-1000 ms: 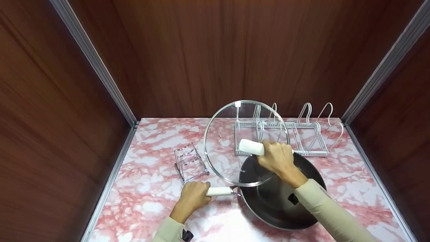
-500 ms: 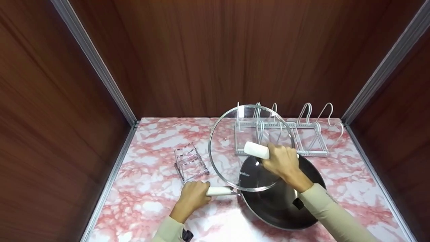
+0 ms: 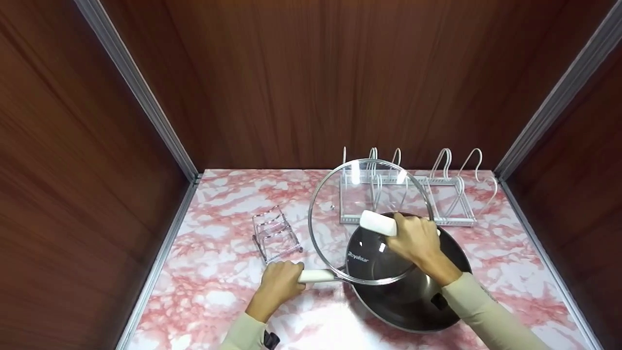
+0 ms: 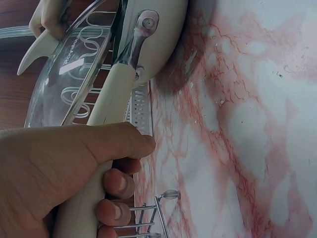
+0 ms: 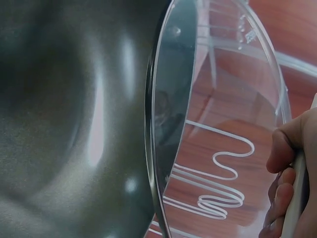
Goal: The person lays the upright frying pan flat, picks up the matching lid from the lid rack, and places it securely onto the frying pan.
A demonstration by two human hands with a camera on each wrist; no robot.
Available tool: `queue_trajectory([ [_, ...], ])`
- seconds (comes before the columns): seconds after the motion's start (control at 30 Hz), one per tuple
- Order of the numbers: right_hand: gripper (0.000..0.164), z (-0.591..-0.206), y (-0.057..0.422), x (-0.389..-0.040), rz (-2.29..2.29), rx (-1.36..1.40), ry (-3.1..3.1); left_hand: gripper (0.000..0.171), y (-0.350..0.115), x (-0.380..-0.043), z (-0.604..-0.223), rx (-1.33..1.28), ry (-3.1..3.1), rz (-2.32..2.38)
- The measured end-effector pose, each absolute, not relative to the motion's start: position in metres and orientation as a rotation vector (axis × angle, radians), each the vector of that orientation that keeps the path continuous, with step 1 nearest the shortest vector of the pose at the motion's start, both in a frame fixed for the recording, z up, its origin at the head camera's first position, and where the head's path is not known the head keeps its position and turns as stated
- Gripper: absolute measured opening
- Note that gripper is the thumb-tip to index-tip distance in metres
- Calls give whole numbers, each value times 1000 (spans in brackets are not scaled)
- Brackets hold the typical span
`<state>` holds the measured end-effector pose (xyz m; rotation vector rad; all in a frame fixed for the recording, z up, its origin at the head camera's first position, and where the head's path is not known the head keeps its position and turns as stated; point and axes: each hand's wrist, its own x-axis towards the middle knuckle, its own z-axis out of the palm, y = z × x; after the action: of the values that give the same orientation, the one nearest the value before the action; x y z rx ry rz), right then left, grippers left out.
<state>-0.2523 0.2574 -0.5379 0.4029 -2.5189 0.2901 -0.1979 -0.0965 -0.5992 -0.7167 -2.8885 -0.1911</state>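
Note:
My left hand (image 3: 283, 282) grips the cream handle (image 4: 111, 99) of a dark wok-like pan (image 3: 413, 301) standing on the marbled tabletop. Fingers and thumb wrap round that handle in the left wrist view. With my right hand (image 3: 415, 240) I hold the white handle (image 3: 378, 223) of a round clear glass lid (image 3: 335, 194). The lid is raised over the pan's far left part, and its steel rim overlaps the pan's edge in the head view. In the right wrist view the lid (image 5: 233, 99) stands tilted beside the pan's dark inside (image 5: 59, 124).
Behind the pan stands a white wire rack (image 3: 452, 223) with several looped dividers, partly seen through the lid. A small chrome wire rack (image 3: 277, 236) sits left of the pan. Brown wood-grain panels (image 3: 311, 87) enclose the back and sides.
My right hand has brought the lid a little right and toward me, further over the pan. The left hand and the pan have stayed put.

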Motion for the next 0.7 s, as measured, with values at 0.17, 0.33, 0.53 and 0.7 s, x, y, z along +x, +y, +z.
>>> queue_trajectory([
  [0.17,28,-538,262,-250,298,376,-2563,31,-97,-198,-600,-723,-2880,-186],
  [0.33,24,-540,267,-246,318,351,-2585,33,-97,-198,-600,-730,-2886,-180],
  [0.53,22,-542,274,-243,332,330,-2597,33,-97,-198,-599,-731,-2893,-182],
  [0.7,19,-543,279,-238,342,307,-2600,33,-98,-199,-599,-739,-2886,-181],
])
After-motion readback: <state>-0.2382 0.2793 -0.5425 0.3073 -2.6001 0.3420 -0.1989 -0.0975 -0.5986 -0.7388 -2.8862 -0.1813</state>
